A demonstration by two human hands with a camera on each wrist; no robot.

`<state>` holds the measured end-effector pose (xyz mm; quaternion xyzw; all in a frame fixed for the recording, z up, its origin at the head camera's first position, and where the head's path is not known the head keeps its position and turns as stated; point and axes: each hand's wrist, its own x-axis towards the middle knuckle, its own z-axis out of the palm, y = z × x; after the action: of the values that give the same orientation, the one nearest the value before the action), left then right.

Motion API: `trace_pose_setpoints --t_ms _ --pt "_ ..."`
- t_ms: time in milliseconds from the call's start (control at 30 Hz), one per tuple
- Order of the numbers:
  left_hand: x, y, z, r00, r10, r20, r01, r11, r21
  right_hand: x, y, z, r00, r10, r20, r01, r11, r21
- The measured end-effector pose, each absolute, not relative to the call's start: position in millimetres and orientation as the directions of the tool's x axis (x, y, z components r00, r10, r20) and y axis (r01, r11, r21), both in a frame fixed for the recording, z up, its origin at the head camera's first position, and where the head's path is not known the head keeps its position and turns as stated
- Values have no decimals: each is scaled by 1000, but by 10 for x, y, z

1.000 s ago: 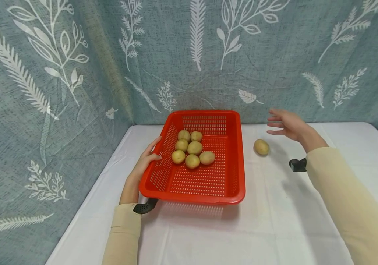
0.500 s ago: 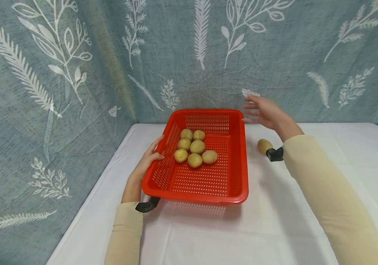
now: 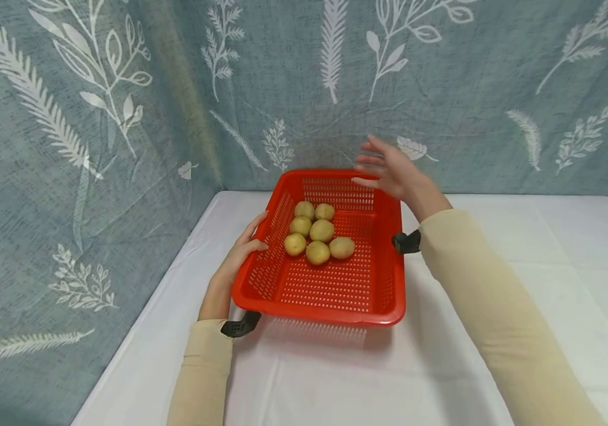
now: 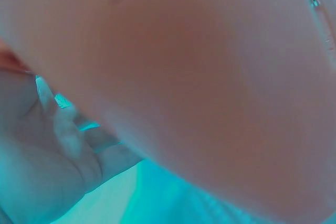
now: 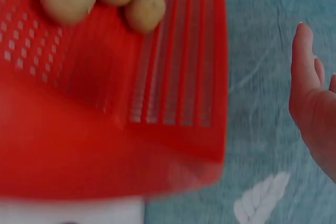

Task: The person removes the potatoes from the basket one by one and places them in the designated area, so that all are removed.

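A red plastic basket (image 3: 325,312) with slotted walls stands at the middle of the table. Several potatoes (image 3: 322,231) lie in its left and back part. My left hand (image 3: 233,260) holds the basket's left side, thumb over the rim; in the left wrist view its fingers (image 4: 68,135) lie along the outside, largely blocked by the basket wall. Over the back right corner is my right hand (image 3: 391,171), fingers spread and holding nothing. The right wrist view shows this hand (image 5: 315,108) beyond the basket's edge.
White cloth covers the table (image 3: 522,266). A blue-green curtain (image 3: 293,77) with white leaf prints hangs at the back and left. My right sleeve (image 3: 485,307) crosses the table's right part, hiding where the loose potato lay. Black wrist cameras show below both hands.
My right hand has moved left, from beyond the loose potato to over the basket's back right corner. That potato is now hidden behind my arm. The left hand keeps its hold; the view shifts slightly.
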<state>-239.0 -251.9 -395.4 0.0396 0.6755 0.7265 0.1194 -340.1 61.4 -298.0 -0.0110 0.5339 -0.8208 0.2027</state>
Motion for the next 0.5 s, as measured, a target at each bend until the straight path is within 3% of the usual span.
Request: trace_pose_setpoints --t_ms 500 --pt "-2397 -2527 -3972 -965 236 -114 -137 -80 987 -3343 176 -3126 -915 -322 -245 401 -647 -648"
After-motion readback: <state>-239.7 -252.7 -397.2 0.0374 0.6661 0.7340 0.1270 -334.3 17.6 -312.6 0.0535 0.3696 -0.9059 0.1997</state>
